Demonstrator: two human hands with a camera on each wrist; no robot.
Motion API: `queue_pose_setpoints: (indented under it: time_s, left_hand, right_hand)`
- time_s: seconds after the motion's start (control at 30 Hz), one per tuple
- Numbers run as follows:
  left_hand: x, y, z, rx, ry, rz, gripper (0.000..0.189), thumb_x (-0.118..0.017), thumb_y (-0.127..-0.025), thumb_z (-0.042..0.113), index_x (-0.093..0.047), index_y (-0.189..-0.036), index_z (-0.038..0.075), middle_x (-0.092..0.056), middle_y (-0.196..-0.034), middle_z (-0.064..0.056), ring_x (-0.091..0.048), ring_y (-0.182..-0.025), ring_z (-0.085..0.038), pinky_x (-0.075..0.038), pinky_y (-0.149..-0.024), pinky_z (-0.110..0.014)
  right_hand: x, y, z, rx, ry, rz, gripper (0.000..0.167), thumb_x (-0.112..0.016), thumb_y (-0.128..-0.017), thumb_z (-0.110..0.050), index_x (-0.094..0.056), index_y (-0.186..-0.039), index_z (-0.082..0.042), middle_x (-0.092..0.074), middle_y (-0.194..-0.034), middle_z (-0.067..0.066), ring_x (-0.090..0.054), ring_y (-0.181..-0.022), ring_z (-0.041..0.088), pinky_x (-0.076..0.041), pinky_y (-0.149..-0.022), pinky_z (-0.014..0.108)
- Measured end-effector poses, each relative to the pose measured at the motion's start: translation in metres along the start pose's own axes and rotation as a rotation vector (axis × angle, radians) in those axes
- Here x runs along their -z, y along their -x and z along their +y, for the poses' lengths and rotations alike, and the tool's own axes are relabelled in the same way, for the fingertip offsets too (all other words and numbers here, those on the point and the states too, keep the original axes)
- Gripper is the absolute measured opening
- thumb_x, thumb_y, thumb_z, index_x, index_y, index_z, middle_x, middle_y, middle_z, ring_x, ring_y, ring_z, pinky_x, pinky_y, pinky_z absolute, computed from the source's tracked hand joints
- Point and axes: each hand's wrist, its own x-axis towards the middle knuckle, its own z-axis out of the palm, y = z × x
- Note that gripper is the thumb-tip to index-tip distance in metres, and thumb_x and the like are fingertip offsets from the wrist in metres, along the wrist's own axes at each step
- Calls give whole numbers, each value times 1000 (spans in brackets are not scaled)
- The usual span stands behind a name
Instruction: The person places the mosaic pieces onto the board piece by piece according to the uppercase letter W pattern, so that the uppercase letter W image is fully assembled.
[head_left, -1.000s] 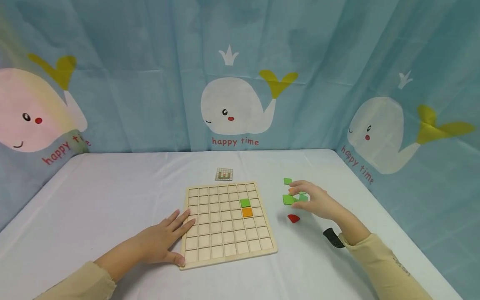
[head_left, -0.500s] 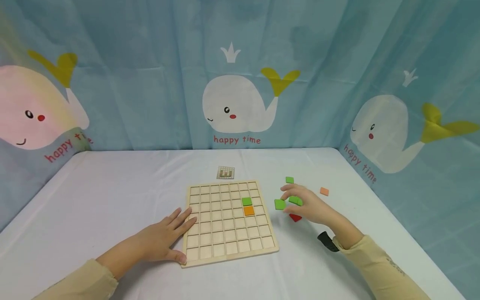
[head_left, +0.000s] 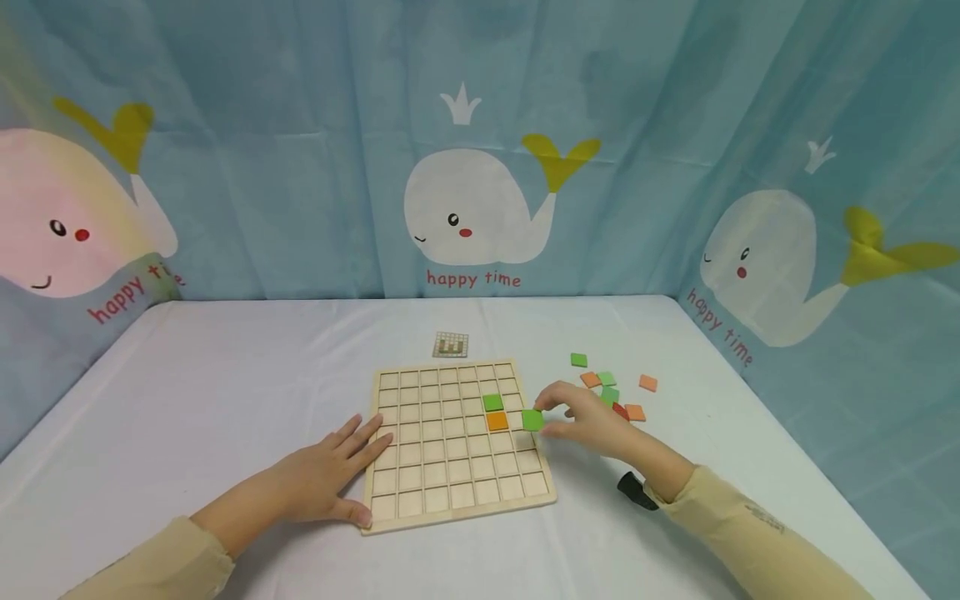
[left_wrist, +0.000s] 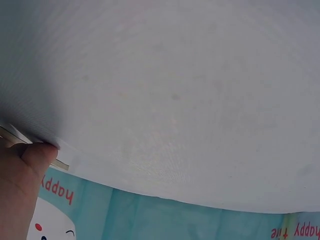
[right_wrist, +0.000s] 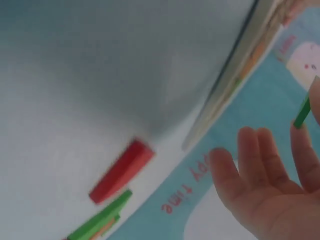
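Observation:
A wooden board (head_left: 412, 455) with a grid of square cells lies on the white table. In it sit a green tile (head_left: 492, 402) and, just below, an orange tile (head_left: 497, 421). My left hand (head_left: 322, 479) rests at the board's left edge, fingers spread and reaching over the rim. My right hand (head_left: 592, 423) pinches a green square tile (head_left: 532, 420) between thumb and index finger, over the board's right border. The right wrist view shows that green tile (right_wrist: 303, 111) edge-on, with the other fingers free of it.
Right of the board lie a green tile (head_left: 578, 360), an orange tile (head_left: 648, 383), a red piece (head_left: 620, 410) and several others. A small card with a grid pattern (head_left: 451, 344) lies behind the board. A black object (head_left: 636, 491) is partly behind the right forearm.
My right hand has gone from the loose pieces leftward to the board's right border, now with a green tile pinched in it. The left hand stays at the board's edge.

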Motion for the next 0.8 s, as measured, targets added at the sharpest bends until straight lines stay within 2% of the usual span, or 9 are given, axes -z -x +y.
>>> queue_pose_setpoints:
  time_s: [0.2, 0.37, 0.6, 0.8]
  left_hand:
    - [1, 0, 1, 7, 8, -7, 105, -55, -78, 73, -25, -154, 6, -9, -160, -20, -14, -142, -49, -39, -95, -64]
    - [1, 0, 1, -1, 1, 0, 105, -56, -78, 72, -25, -154, 7, -9, -160, -20, -15, -141, -49, -41, -93, -64]
    - [-1, 1, 1, -8, -11, 9, 105, -56, -78, 72, -25, -154, 6, -10, -160, -20, -15, -141, -50, -41, -94, -63]
    - [-1, 1, 0, -4, 15, 8, 105, -56, -77, 72, -25, -153, 6, -9, -160, -21, -15, -141, -50, -41, -94, -63]
  right_hand:
    - [-12, -7, -3, -11, 1, -40, 25, -77, -83, -10, -64, -104, -3, -63, -104, 5, -59, -98, 27, -51, -80, 40]
    - [-17, -15, -4, -20, 10, -75, 23, -78, -82, -9, -65, -100, -2, -62, -94, -1, -59, -90, 19, -51, -75, 30]
    - [-22, -24, -7, -31, 15, -103, 23, -79, -81, -7, -66, -99, -3, -60, -90, -1, -56, -84, 14, -49, -76, 28]
    - [-27, -30, -6, -62, 28, -140, 24, -80, -80, -10, -68, -100, -3, -56, -85, -2, -49, -77, 11, -45, -69, 25]
